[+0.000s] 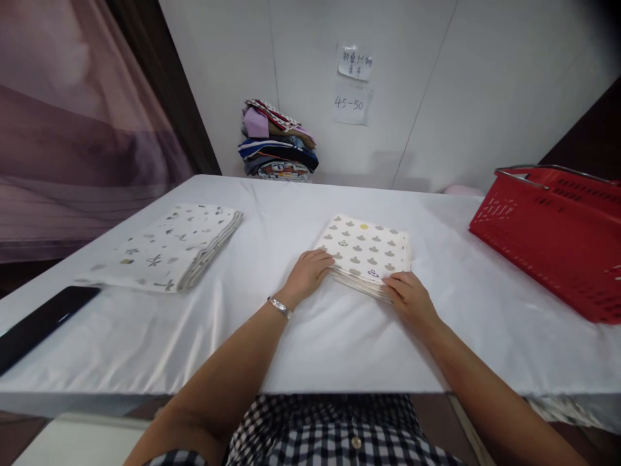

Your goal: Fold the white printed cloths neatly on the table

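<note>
A cream folded cloth (361,246) with grey printed shapes and a few yellow and purple ones lies on the white-covered table, its layers stacked at the front edge. My left hand (308,275), with a bracelet at the wrist, grips its front left corner, fingers over the top. At the front right corner, my right hand (407,294) pinches the layers between thumb and fingers. The undersides of both corners are hidden. Farther left, untouched, lies a larger folded white cloth (167,246) with grey and dark leaf-like prints.
A red plastic basket (557,239) with metal handles stands at the right. The black phone-like slab (43,323) lies at the left edge. Behind the table, a pile of folded fabrics (279,142) rests against the wall, near two paper notes (352,103). A pinkish curtain (72,110) hangs on the left.
</note>
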The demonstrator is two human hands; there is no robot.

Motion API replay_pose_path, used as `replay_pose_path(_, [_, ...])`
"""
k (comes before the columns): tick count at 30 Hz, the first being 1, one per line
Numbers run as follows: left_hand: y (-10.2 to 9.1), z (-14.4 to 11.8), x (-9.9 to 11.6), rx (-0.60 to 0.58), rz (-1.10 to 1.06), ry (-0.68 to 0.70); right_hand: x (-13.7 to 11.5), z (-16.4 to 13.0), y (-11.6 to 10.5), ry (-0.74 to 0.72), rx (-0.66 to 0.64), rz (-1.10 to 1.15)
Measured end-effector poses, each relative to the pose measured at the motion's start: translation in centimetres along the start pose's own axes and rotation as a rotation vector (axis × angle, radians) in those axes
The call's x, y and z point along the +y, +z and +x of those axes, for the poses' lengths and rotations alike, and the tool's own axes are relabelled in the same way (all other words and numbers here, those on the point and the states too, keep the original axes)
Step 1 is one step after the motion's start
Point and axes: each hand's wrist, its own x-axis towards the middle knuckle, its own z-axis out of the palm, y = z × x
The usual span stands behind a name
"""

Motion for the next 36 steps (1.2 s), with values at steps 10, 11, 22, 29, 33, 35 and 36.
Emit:
replay_pose_path(10, [-0.1,-0.1,-0.6,0.012,-0.032,0.001,-0.3,-0.4,0.0,-0.075,-0.016,-0.078])
replay_pose_path(11, [-0.1,-0.2,-0.6,0.013,-0.048,0.003,-0.3,-0.4,0.1,-0.077,-0.016,-0.078])
replay_pose_path(22, [-0.5,-1.2,-1.8,-0.007,-0.219,-0.107,-1.0,0.0,-0.5,-0.042,-0.104,-0.075])
replay_pose_path(29, [-0.7,-1.4,-2.2,-0.026,-0.460,-0.334,-3.6,4.1,0.4,-0.045,-0.209,-0.118])
replay_pose_path(33, [-1.3,-1.4,-2.3,-0.051,-0.520,-0.414,-4.6,5.6,2.3,-0.076,-0.271,-0.102])
replay_pose_path(35, [-1.5,-1.5,-2.5,-0.055,-0.552,-0.431,-4.6,5.6,3.2,-0.081,-0.270,-0.085])
replay_pose_path(36, [-1.5,-1.5,-2.7,-0.063,-0.568,-0.440,-4.5,5.5,3.5,-0.085,-0.254,-0.075])
